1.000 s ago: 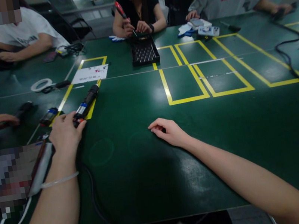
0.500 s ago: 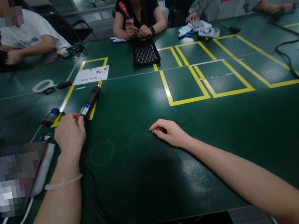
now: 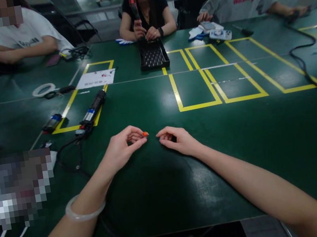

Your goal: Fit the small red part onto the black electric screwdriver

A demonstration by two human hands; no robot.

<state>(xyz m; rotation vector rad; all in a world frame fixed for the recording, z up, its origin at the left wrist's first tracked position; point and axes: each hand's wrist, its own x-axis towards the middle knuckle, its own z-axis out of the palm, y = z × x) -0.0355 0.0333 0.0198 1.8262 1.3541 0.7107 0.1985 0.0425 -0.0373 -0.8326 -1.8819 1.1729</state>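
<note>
My left hand [image 3: 124, 148] pinches a small orange piece [image 3: 145, 134] between thumb and fingertips, over the table's near middle. The piece is too small for me to tell its kind. Just to its right, my right hand [image 3: 178, 139] rests on the table with loosely bent fingers. A gap shows between its thumb and index finger, and I see nothing in it. Beyond my left hand lies a long dark cylindrical device [image 3: 92, 111] with a blue and silver label and a black cable [image 3: 77, 167].
A short dark device with blue [image 3: 52, 123] lies at left, near a white sheet [image 3: 96, 78] and a white ring [image 3: 43, 90]. Yellow tape [image 3: 201, 106] marks the green table. Across it, a person [image 3: 149, 20] holds a red-tipped tool above a black tray [image 3: 155, 63]. Two other people sit alongside.
My left hand has moved right, from beside the long dark device to near my right hand, with the orange piece now showing at its fingertips. My right hand has barely shifted.
</note>
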